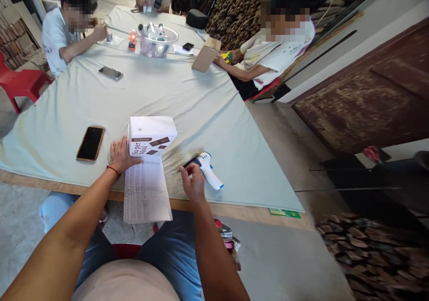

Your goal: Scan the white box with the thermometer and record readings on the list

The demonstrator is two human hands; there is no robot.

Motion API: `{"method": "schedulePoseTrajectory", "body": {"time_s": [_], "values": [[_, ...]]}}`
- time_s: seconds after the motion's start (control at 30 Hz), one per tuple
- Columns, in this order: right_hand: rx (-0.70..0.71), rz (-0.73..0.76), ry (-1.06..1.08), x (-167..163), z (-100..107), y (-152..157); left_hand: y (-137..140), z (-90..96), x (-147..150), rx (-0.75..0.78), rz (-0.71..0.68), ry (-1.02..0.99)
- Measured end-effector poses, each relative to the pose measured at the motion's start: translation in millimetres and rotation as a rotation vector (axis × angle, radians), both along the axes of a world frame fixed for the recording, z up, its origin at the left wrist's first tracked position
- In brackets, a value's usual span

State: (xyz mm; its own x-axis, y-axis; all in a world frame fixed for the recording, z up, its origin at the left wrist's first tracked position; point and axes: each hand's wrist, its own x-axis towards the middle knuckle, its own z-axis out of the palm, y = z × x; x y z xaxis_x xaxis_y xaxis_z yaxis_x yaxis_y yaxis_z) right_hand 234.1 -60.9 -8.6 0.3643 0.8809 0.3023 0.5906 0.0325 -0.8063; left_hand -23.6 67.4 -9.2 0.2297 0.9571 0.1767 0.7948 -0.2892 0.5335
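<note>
A white printed box (152, 135) with chocolate pieces pictured on it stands on the cloth-covered table. My left hand (119, 158) presses against its left side, fingers along the side and thumb at the lower front edge. A printed sheet of paper (147, 191) extends from under the box's front and hangs over the table edge. My right hand (193, 182) is closed in a pinch right of the sheet. By its fingertips is a thin dark pen-like object (192, 161), blurred, so the grip on it is hard to make out. Touching or just behind that hand lies a white-and-blue infrared thermometer (210, 171).
Left of the box lies a phone (90, 143); a second phone (111, 73) is farther back. A clear basin (167, 46) of bottles, an orange item (132, 40) and a cardboard box (207, 54) stand beyond. Three people sit around the table. A red chair (23, 79) is at left.
</note>
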Motion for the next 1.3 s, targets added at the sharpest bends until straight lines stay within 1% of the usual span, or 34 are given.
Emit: {"method": "schedulePoseTrajectory", "body": {"time_s": [0.07, 0.1, 0.17, 0.27, 0.37, 0.5, 0.67, 0.73, 0.9, 1.0, 1.1, 1.3], "values": [[0.042, -0.076, 0.271, -20, 4, 4, 0, -0.9, 0, 0.002, 0.002, 0.005], [0.06, -0.08, 0.386, -31, 6, 7, 0, -1.1, 0, 0.002, 0.003, 0.008], [0.074, -0.035, 0.559, -50, 11, 13, -1, -0.8, 0, 0.002, 0.001, 0.014], [0.062, 0.016, 0.72, -69, 14, 23, -2, -0.1, 1, -0.001, -0.003, 0.037], [0.019, -0.016, 0.806, -77, 9, 31, -2, -0.2, 1, 0.0, -0.009, 0.05], [-0.023, -0.046, 0.763, -82, -4, 37, -3, -0.6, 1, -0.003, -0.015, 0.039], [0.04, -0.112, 0.832, -83, -7, 35, -4, 0.9, 1, -0.001, -0.028, 0.025], [0.038, -0.093, 0.809, -83, -6, 34, -4, 1.7, 1, 0.005, -0.033, 0.022], [0.03, -0.047, 0.598, -89, -6, 31, -5, 1.9, 3, 0.022, -0.019, 0.037], [-0.007, -0.025, 0.517, -95, -9, 33, -5, 1.2, 4, 0.024, -0.021, 0.049], [-0.031, -0.022, 0.503, -97, -13, 36, -6, 0.6, 4, 0.028, -0.025, 0.049], [-0.002, 0.016, 0.497, -97, -18, 36, -7, 4.0, 5, 0.016, -0.023, 0.079]]}}
